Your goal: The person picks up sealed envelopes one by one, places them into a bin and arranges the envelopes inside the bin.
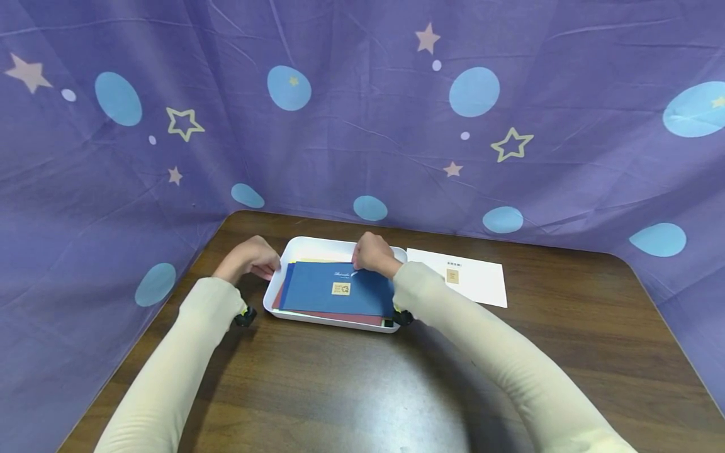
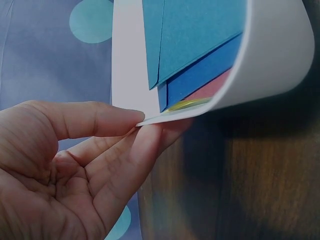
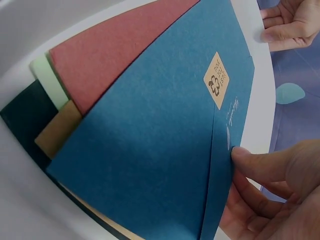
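Observation:
A white tray holds a stack of coloured envelopes. On top lies a teal-blue envelope with a small tan sticker and white script. My right hand pinches its far edge between thumb and fingers, as the right wrist view shows. My left hand grips the tray's left rim, thumb on top and fingers beneath. Under the teal-blue envelope, a darker blue envelope and a red envelope stick out. Pale green, brown and dark green corners peek out at one end of the stack.
A white envelope with a tan sticker lies on the brown wooden table, right of the tray and partly behind my right sleeve. A purple curtain with stars and blue ovals hangs close behind the table.

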Demonstrator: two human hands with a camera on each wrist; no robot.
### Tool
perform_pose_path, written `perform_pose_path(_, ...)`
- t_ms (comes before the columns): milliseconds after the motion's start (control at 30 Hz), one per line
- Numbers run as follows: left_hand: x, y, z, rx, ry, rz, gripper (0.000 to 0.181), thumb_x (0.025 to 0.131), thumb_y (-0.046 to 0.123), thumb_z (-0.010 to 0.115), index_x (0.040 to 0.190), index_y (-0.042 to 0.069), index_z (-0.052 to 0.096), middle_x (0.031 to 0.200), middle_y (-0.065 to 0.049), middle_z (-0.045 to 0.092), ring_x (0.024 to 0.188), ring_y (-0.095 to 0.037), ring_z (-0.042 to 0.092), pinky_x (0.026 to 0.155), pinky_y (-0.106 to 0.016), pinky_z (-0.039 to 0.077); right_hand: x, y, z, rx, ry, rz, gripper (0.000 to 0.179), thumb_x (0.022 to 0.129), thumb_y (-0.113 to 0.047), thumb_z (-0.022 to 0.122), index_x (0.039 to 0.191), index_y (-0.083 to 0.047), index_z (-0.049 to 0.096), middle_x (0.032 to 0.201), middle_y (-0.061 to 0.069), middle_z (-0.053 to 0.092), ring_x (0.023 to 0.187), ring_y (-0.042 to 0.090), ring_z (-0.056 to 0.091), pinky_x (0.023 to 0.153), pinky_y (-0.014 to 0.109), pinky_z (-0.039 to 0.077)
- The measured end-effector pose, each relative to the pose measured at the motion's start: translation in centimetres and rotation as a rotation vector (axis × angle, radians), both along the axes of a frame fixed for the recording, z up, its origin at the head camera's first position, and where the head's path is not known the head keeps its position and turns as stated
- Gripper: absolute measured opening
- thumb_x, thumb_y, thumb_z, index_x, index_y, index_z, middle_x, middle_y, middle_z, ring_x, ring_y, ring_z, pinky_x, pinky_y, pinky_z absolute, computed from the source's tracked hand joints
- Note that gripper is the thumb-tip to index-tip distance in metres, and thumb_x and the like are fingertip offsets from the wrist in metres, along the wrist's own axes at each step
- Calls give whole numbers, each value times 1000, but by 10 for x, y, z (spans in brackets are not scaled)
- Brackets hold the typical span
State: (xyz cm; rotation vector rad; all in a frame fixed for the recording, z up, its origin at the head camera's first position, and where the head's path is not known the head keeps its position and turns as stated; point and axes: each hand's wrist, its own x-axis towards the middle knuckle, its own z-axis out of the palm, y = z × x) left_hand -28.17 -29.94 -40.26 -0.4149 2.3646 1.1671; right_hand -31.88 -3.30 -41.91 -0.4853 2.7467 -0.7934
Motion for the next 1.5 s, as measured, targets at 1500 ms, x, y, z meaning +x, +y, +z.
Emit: perform_pose_path(1500, 0, 2, 2, -15, -2, -14, 7, 80, -7, 56, 84, -7, 62, 67, -5, 59, 56, -10, 62, 61, -23, 65, -24, 87, 64, 37, -92, 392, 23, 85, 3, 75, 107, 4, 73, 98, 14, 77, 90, 20, 70, 82, 33, 62)
